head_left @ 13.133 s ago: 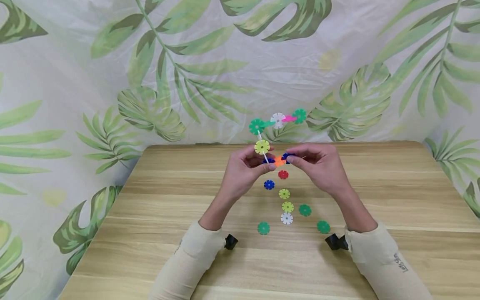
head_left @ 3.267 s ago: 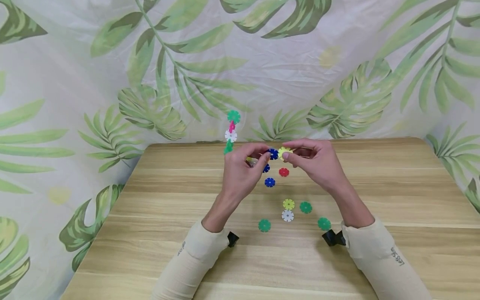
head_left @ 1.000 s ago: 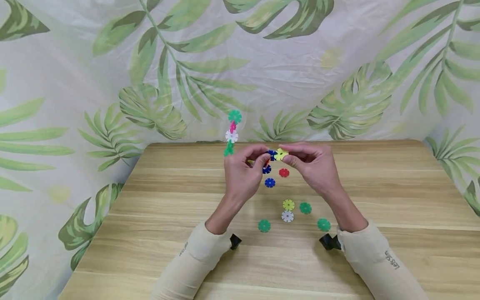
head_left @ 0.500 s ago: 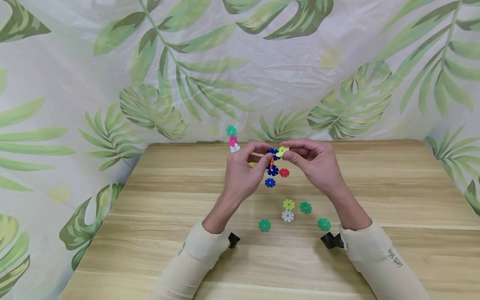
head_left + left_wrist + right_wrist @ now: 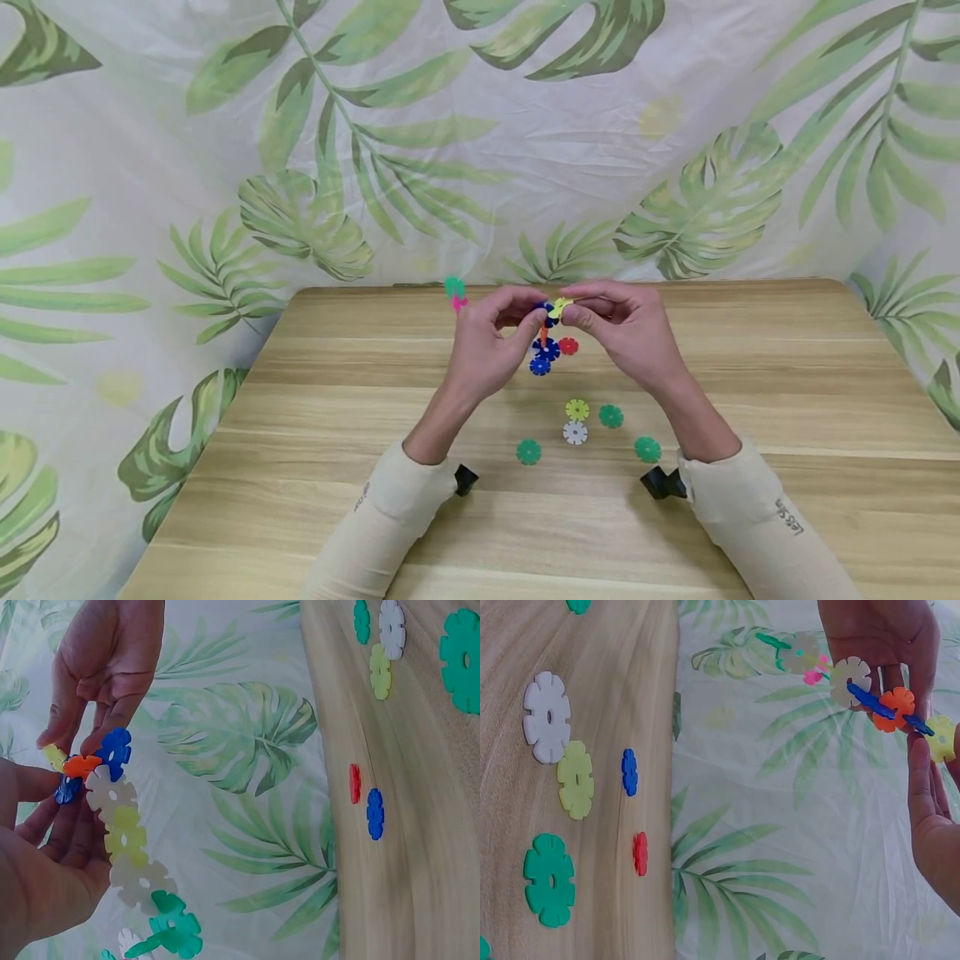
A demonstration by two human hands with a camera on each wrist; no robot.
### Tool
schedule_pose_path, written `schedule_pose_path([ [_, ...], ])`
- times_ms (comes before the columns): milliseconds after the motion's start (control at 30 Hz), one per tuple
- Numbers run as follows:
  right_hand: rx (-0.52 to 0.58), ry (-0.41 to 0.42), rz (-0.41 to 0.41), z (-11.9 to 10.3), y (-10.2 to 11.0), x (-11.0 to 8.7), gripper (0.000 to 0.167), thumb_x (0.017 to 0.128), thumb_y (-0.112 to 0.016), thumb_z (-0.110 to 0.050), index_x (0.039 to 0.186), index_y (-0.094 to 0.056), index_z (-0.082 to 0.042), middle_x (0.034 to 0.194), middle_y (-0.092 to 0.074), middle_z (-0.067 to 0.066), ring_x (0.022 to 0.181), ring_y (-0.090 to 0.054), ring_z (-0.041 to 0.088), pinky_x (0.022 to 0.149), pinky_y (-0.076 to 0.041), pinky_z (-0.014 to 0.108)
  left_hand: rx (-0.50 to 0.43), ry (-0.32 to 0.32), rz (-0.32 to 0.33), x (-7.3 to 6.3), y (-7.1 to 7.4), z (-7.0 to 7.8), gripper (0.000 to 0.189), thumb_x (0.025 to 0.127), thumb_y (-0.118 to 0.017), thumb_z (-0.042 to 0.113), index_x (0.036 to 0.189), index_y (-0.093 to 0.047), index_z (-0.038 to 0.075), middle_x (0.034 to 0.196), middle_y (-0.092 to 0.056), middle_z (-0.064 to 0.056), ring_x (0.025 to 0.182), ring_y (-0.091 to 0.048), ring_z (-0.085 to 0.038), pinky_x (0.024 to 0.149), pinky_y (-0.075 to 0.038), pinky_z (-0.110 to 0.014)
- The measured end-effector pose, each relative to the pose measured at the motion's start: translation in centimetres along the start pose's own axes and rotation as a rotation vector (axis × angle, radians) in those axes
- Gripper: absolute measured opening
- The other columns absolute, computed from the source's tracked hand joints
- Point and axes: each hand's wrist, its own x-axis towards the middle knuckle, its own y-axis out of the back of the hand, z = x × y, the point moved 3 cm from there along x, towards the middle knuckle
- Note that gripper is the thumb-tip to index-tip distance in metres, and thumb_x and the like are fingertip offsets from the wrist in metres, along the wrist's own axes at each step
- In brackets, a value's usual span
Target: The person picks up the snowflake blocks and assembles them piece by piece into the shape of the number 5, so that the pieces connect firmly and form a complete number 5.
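Note:
My left hand (image 5: 487, 342) pinches the blue notched disc (image 5: 68, 789) at the end of a chain of interlocking plastic snowflake discs. My right hand (image 5: 626, 325) pinches a yellow snowflake disc (image 5: 559, 308) between thumb and fingers, its edge right at that blue disc. Along the chain come an orange disc (image 5: 82, 766), a second blue disc (image 5: 115, 754), a white one (image 5: 112, 793), a yellow one (image 5: 126, 835) and more. In the head view my left hand hides the chain's middle; its far green disc (image 5: 454, 287) and a pink disc (image 5: 460, 304) show beyond the knuckles.
Loose on the wooden table (image 5: 300, 467) lie a red disc (image 5: 568, 346), a blue disc (image 5: 540, 366), a yellow disc (image 5: 577, 409) touching a white disc (image 5: 575, 432), and several green discs (image 5: 528, 452). A leaf-print cloth (image 5: 420, 150) hangs behind the table's far edge.
Since 13.1 s ago a yellow disc has left the table for my right hand, and my left has shifted to the end blue disc. Lately the chain's far end has dropped and the yellow disc has turned.

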Motion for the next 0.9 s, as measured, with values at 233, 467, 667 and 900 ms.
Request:
schedule_pose_path([
  [233,-0.010,-0.008,0.008,-0.09,0.17,-0.04,0.024,0.099,-0.075,-0.002,0.119,-0.073,0.012,0.099,-0.082,-0.009,0.091,-0.081,0.011,0.089,-0.065,0.026,-0.113,0.018,-0.040,-0.02,0.03,-0.33,0.018,0.101,-0.073,0.004,0.117,-0.074,-0.004,0.103,-0.077,-0.019,0.086,-0.072,-0.021,0.082,-0.063,-0.026],
  [467,-0.034,-0.010,0.005,-0.21,0.16,-0.02,0.023,0.099,-0.074,-0.001,0.119,-0.074,0.011,0.098,-0.081,-0.009,0.087,-0.080,0.012,0.087,-0.065,0.026,-0.167,0.015,-0.059,0.06,0.05,-0.34,0.017,0.099,-0.074,0.000,0.115,-0.074,-0.005,0.101,-0.076,-0.021,0.084,-0.073,-0.029,0.077,-0.062,-0.025],
  [667,-0.111,-0.049,-0.004,-0.19,0.31,-0.12,0.024,0.100,-0.075,-0.004,0.122,-0.076,0.006,0.104,-0.080,-0.015,0.087,-0.078,0.010,0.085,-0.064,0.024,-0.164,0.042,-0.065,0.11,0.21,-0.35,0.015,0.097,-0.076,-0.001,0.111,-0.076,-0.004,0.099,-0.078,-0.021,0.083,-0.076,-0.023,0.076,-0.065,-0.029],
  [900,-0.173,-0.098,-0.045,-0.38,0.78,-0.31,0.028,0.102,-0.075,-0.011,0.127,-0.075,0.000,0.111,-0.078,-0.014,0.096,-0.077,0.008,0.087,-0.064,0.023,-0.162,0.053,-0.077,0.21,0.27,-0.38,0.016,0.096,-0.077,-0.002,0.111,-0.076,-0.004,0.098,-0.078,-0.022,0.081,-0.074,-0.014,0.074,-0.065,-0.027],
])
